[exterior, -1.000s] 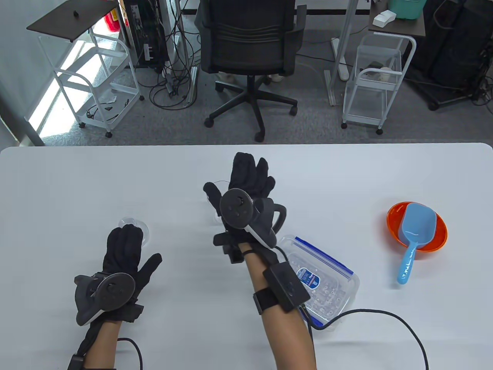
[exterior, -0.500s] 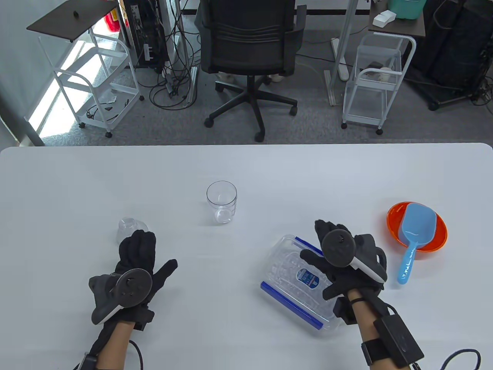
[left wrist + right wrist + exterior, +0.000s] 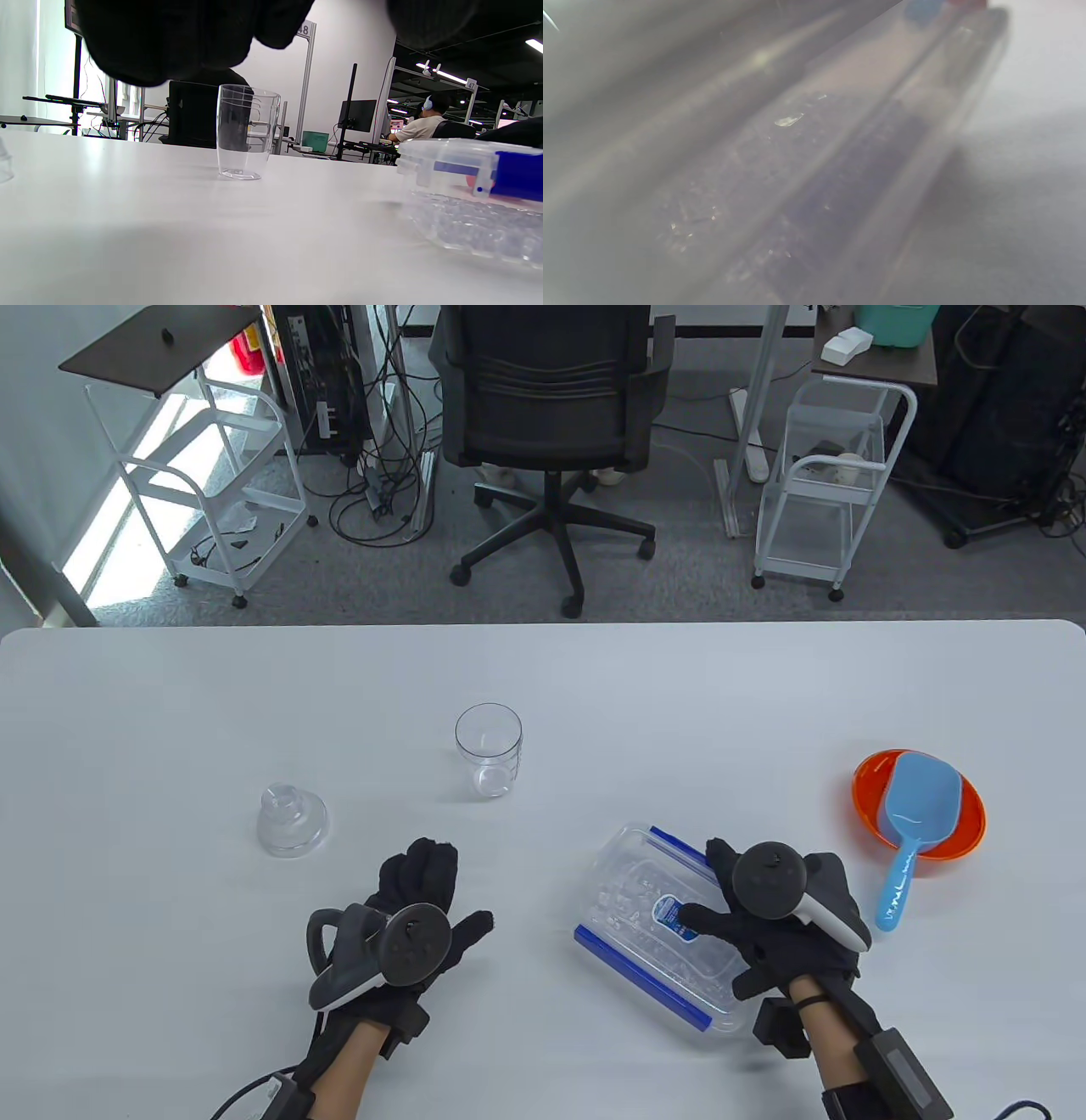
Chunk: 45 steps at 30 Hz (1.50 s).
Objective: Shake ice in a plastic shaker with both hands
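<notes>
The clear plastic shaker cup [image 3: 488, 746] stands upright and empty at mid table; it also shows in the left wrist view [image 3: 247, 131]. Its clear domed lid [image 3: 292, 819] sits apart to the left. A clear ice container [image 3: 645, 933] with blue clips lies lidded at the front right, ice visible inside [image 3: 471, 220]. My right hand [image 3: 708, 891] rests spread on the container's lid, thumb on its label. My left hand [image 3: 450, 891] hovers open and empty left of the container. The right wrist view shows only the blurred container lid [image 3: 797, 169].
An orange bowl [image 3: 967, 814] with a blue scoop [image 3: 912, 831] in it stands at the right. The white table [image 3: 170, 712] stretches to its far edge, with an office chair [image 3: 547, 398] and carts beyond.
My right hand left the shaker cup and came back right onto the ice container. My left hand moved right from beside the lid toward the container.
</notes>
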Motion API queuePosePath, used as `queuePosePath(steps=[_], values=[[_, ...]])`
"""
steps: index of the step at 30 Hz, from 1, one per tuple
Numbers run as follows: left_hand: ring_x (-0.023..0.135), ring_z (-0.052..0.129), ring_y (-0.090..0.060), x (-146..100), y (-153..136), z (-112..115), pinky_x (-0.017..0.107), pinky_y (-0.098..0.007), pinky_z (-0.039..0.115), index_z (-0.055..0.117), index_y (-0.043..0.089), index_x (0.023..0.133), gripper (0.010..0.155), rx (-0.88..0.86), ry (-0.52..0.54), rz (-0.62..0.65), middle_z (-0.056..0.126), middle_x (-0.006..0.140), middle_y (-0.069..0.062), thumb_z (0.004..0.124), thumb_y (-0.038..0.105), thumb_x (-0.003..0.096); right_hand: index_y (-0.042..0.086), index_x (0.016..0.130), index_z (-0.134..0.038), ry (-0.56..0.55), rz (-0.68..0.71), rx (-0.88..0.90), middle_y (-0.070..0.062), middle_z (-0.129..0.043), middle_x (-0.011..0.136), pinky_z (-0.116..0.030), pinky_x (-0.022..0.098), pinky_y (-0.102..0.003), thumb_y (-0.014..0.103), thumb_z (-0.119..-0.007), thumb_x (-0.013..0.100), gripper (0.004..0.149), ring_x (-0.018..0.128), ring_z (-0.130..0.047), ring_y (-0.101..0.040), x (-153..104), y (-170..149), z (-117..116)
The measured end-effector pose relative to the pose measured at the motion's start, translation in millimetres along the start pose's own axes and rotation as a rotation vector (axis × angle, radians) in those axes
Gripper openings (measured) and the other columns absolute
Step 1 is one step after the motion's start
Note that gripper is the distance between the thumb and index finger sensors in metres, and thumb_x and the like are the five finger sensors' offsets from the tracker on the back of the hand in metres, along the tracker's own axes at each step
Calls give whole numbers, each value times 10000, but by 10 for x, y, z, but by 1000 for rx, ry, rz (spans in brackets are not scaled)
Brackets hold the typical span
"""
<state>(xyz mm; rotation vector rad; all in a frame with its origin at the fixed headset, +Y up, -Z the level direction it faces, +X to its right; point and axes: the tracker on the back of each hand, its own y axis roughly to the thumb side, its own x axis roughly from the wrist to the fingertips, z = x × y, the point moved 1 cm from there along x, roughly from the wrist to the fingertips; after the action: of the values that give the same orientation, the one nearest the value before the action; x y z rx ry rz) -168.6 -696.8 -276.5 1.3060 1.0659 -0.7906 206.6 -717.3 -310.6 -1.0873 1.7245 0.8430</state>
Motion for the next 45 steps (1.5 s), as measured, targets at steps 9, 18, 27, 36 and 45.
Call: queuePosePath(steps=[9,18,27,36,45], values=[[966,710,-561,-96,-217,-50,644,-547,715,463,41,1124,774,110,89,-36,586,1154,-305,597,586,591,67,1131,-259,-40,-18,19,-236,-507,1110,-613,598,-658,568,-643,519,880,914,-647,-509,-14,3,-16],[976,715,-544,-65,-231,32,661,-543,707,502,69,1116,735,165,18,-12,617,1153,-274,594,578,593,-42,1077,-402,-46,-9,-66,-272,-720,934,-804,458,-545,579,-673,485,900,690,-868,-476,-64,145,-9],[970,724,-542,-68,-309,48,661,-543,705,521,72,1110,722,155,8,-40,633,1146,-271,595,571,594,-152,959,-568,10,49,-123,-249,-892,720,-936,247,-386,575,-685,474,882,436,-1037,-358,-156,370,-91],[982,732,-513,-70,-240,38,674,-528,704,538,107,1107,690,186,20,17,647,1151,-237,592,565,594,-196,866,-665,66,103,-31,-219,-977,590,-975,147,-307,495,-720,489,789,303,-1096,-284,-191,489,-180],[982,733,-514,-53,-205,85,675,-528,702,538,106,1109,690,142,-16,27,648,1151,-237,590,565,596,-291,921,-492,179,88,127,-223,-988,547,-994,103,-264,468,-725,517,892,257,-1112,-254,-195,519,-307]])
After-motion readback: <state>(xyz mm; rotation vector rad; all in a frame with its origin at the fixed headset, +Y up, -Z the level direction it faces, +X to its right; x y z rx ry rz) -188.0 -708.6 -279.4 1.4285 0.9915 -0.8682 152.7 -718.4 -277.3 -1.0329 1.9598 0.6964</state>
